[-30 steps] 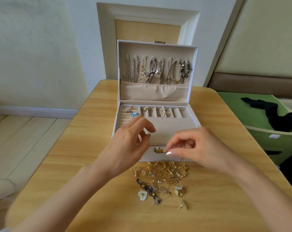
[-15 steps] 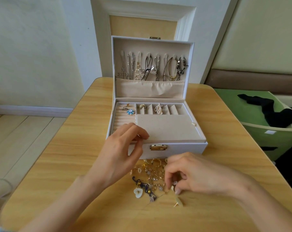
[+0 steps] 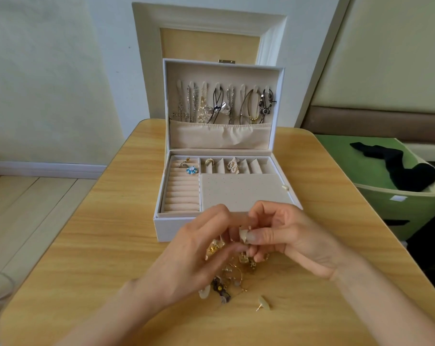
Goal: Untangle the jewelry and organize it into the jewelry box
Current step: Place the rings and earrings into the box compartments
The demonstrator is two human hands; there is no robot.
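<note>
Update: right hand [image 3: 286,236] is up off the table now, thumb and fingertips pinched on a small pale earring [image 3: 243,234], centre frame, just in front of the jewelry box [image 3: 166,226]. Half a second back it was down digging at the lower right edge of the jewelry pile [image 3: 232,273]; a second back it was at the box latch. So one piece is picked and lifted out of the tangle.

Left hand [image 3: 186,250] has left the box's front edge and come in to meet the right. Its fingers are curled, tips right at the earring. Can't tell if it actually grips the piece or only steadies it, since the fingers overlap there.

Pile sits on the table [image 3: 86,245] under both hands, lower centre: gold hoops and charms knotted together, partly hidden by the left palm. A similar pale stud [image 3: 262,302] lies alone just right of the pile, apart from it.

Box is open, lid upright. Necklaces [image 3: 224,103] hang on the lid hooks, upper centre. Ring rolls [image 3: 181,193] at left, with a blue flower ring [image 3: 192,170] at the far end. Perforated earring panel [image 3: 241,191] sits directly behind the hands.

Read: two-hand work on the earring, probably freeing it or pulling its back, then onto the panel. Most of the pile isn't sorted yet. Risk: a small part drops back into the tangle.
</note>
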